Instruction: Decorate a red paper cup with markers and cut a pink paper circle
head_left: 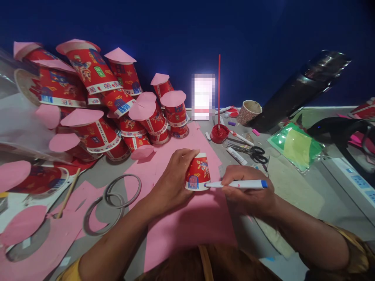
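My left hand (173,175) is wrapped round a red paper cup (200,169) with a white rim at the bottom and a blue scribbled patch on its side. From the right, my right hand (249,193) grips a white marker pen (241,184) with a blue end. The pen's tip touches or nearly touches the cup's lower rim. Both hands are above pink paper (187,226). Parts of the left fingers are hidden behind the cup.
Red cups with pink paper cones (86,117) are piled at the left. Nearby lie grey tape rings (121,191). On the right are scissors (258,154), a red pot with a stick (219,134), a black flask (299,89), a green packet (297,146) and a white power strip (348,183).
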A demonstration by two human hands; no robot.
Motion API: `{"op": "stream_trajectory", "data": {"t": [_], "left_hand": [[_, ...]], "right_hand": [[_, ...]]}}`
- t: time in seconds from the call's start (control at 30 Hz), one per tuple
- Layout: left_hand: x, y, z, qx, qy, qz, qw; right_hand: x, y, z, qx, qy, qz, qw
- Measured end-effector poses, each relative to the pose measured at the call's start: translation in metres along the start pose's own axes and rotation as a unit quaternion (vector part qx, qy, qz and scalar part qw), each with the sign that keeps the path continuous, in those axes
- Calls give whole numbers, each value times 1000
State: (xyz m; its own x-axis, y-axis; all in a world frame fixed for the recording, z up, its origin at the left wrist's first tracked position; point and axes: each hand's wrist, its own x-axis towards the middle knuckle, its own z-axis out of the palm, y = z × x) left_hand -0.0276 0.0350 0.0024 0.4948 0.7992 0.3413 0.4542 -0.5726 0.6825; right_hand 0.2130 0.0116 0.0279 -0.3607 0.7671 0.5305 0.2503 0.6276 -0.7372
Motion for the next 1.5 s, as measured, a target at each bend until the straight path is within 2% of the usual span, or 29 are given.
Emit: {"op": "stream_trajectory", "data": {"t": [0.23,0.5,0.83,1.07,1.33,1.5], "left_hand": [[0,-1,1,3,1,5,1000],[0,-1,0,7,0,8,1000],[-1,-3,0,6,3,5,1000],[1,-1,-1,-1,5,9,1000],[1,0,0,-5,7,2,1000],[1,0,-1,-9,4,-6,1000]], "right_hand": [[1,-3,-2,11,8,23,1000],[0,0,0,-2,-7,3,1000],[0,-3,-6,11,-7,47,999],[1,-3,-4,3,-13,33,999],[2,-6,-6,9,-3,46,999],[3,-4,-6,-13,-21,46,999]]}}
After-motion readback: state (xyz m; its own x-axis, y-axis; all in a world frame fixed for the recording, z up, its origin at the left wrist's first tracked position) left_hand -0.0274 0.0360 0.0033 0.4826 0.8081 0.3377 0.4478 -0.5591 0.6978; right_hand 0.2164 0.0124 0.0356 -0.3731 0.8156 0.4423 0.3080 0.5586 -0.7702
